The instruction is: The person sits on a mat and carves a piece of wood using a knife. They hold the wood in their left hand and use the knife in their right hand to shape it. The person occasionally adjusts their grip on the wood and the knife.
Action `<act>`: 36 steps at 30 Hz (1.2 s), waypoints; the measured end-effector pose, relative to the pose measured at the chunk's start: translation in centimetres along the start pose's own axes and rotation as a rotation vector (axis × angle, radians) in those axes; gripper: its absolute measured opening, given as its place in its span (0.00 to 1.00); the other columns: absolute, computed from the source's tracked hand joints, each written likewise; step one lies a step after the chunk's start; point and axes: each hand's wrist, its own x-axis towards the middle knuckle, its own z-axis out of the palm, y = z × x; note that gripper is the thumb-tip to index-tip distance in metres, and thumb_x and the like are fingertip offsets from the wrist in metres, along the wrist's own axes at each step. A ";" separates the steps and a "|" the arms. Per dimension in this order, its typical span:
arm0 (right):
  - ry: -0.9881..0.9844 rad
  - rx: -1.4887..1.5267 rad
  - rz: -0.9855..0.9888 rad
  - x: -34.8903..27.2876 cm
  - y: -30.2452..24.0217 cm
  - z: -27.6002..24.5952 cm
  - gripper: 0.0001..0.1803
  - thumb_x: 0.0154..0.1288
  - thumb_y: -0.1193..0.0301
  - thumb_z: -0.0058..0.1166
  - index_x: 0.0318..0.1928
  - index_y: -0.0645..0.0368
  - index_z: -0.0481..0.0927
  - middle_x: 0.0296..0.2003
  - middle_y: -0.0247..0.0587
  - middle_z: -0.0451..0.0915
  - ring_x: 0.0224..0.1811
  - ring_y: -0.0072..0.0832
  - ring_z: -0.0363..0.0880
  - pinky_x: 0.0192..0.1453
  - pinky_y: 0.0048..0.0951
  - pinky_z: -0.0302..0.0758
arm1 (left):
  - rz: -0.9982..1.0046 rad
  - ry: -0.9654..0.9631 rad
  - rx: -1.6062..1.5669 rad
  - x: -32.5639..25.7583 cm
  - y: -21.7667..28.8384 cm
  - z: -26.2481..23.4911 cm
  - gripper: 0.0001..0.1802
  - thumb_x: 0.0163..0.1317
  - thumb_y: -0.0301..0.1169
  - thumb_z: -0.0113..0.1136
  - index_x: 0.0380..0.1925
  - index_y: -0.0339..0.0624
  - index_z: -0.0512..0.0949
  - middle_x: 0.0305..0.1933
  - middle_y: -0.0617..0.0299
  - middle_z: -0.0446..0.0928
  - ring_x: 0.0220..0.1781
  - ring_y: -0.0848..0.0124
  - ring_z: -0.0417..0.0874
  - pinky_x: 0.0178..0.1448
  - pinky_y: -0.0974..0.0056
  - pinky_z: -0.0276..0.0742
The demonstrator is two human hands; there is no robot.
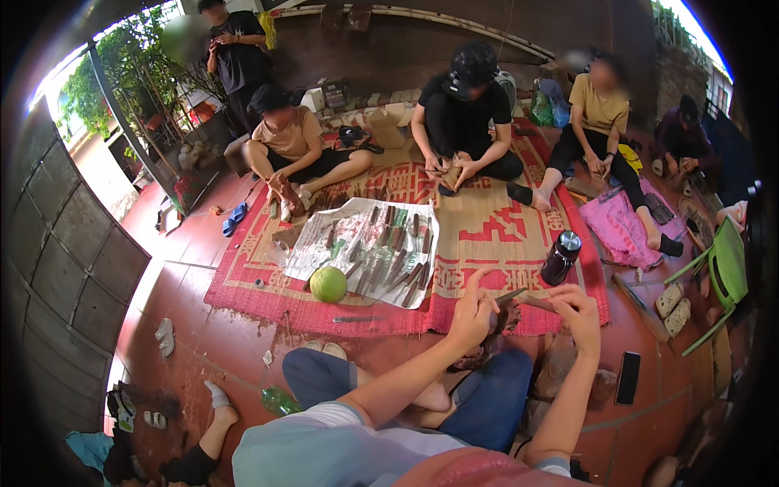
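Both my hands are raised in front of my crossed legs. My left hand (473,312) pinches a short dark stick (511,296) between thumb and fingers, with the index finger partly lifted. Facing it, my right hand (578,315) grips a flat brown stick-like piece (535,302) whose tip comes close to the dark stick; whether they touch I cannot tell. Below my left hand lies a brown lump (475,357), partly hidden by my forearm. Farther off, several dark brown sticks (398,237) rest on a white printed sheet (312,247), a green round fruit (329,285) at its near edge.
A dark bottle (561,258) stands on the red patterned mat (495,235) beyond my right hand. To the right are a phone (627,378), clogs (672,308) and a green chair (725,264). Several people sit working around the mat; another person (237,61) stands behind.
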 end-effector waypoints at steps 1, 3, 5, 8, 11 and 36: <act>-0.049 0.035 -0.021 0.5 -1.9 2.0 0.06 0.54 0.79 0.59 0.34 0.65 0.85 0.39 0.40 0.80 0.38 0.22 0.77 0.41 0.21 0.73 | 0.001 -0.001 0.011 -0.2 0.3 -0.1 0.30 0.58 0.21 0.40 0.64 0.40 0.57 0.23 0.59 0.74 0.26 0.73 0.74 0.36 0.69 0.70; -0.171 0.127 0.082 0.7 -1.5 3.9 0.06 0.54 0.79 0.59 0.33 0.65 0.85 0.40 0.40 0.80 0.38 0.23 0.78 0.42 0.22 0.73 | -0.024 0.010 -0.029 -0.5 -0.3 -0.1 0.30 0.58 0.21 0.40 0.64 0.42 0.58 0.23 0.59 0.74 0.26 0.73 0.74 0.36 0.69 0.70; -0.241 0.215 0.101 1.2 0.3 4.3 0.05 0.54 0.80 0.59 0.32 0.66 0.84 0.39 0.40 0.80 0.39 0.24 0.78 0.43 0.22 0.74 | -0.020 0.014 -0.023 -0.2 -0.5 -0.5 0.30 0.58 0.21 0.40 0.64 0.42 0.58 0.23 0.60 0.75 0.27 0.73 0.74 0.38 0.69 0.70; -0.132 0.156 0.095 0.3 2.6 1.2 0.05 0.55 0.80 0.58 0.33 0.67 0.84 0.37 0.41 0.81 0.38 0.23 0.78 0.43 0.23 0.74 | -0.006 0.012 0.007 0.0 -0.4 -0.6 0.29 0.58 0.22 0.40 0.63 0.41 0.59 0.23 0.61 0.75 0.29 0.74 0.74 0.42 0.69 0.69; 0.019 0.011 0.090 -1.1 3.4 -2.2 0.05 0.55 0.81 0.58 0.34 0.67 0.84 0.35 0.41 0.81 0.38 0.24 0.79 0.44 0.24 0.75 | -0.026 -0.004 0.007 0.1 0.0 -0.5 0.29 0.58 0.21 0.39 0.63 0.41 0.59 0.24 0.60 0.76 0.29 0.74 0.74 0.41 0.68 0.69; -0.125 0.087 0.189 -0.6 2.5 0.7 0.07 0.58 0.78 0.58 0.36 0.68 0.84 0.44 0.43 0.81 0.45 0.24 0.78 0.49 0.23 0.73 | 0.035 0.019 0.008 0.0 -0.5 -0.6 0.28 0.58 0.21 0.38 0.62 0.41 0.60 0.23 0.59 0.75 0.26 0.72 0.73 0.35 0.68 0.69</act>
